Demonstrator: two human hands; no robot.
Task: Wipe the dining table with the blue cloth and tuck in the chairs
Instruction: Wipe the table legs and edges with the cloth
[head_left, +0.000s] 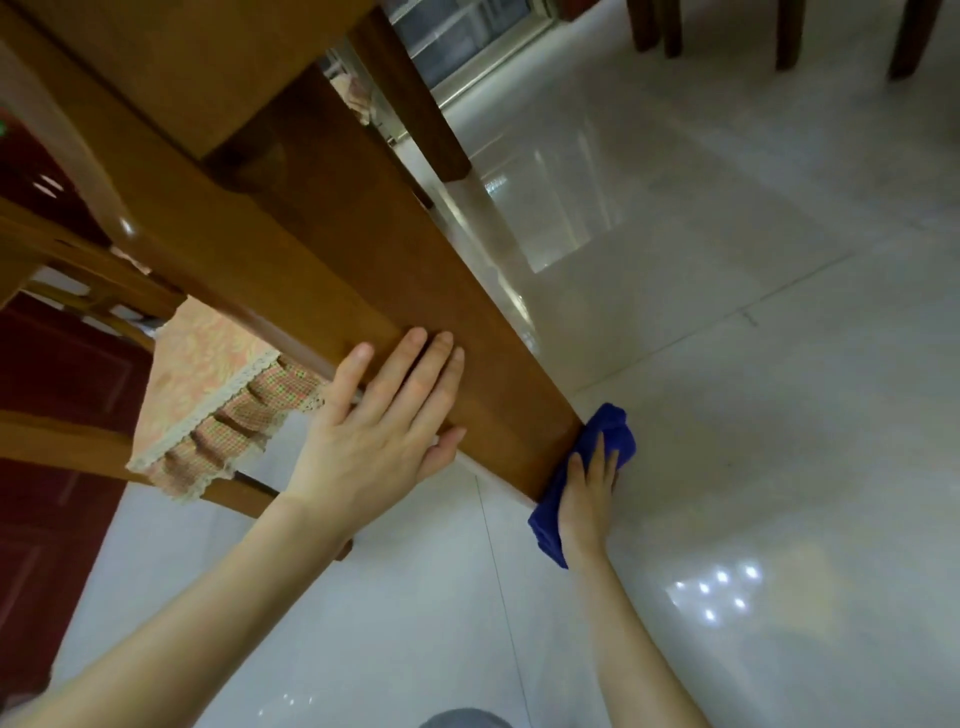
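The dining table's wooden leg (322, 270) runs from the upper left down to the white floor. My left hand (384, 426) lies on its lower part, fingers flat on the face and thumb wrapped round the near edge. My right hand (589, 488) presses the blue cloth (610, 428) against the foot of the leg, right at the floor. Part of the cloth hangs below my wrist.
A wooden chair (67, 441) with a peach cushion (208, 374) and frilled check trim stands left of the leg. A second table leg (415, 104) stands further back. Dark chair legs (789, 36) rise at the top right. Glossy floor tiles (753, 364) spread to the right.
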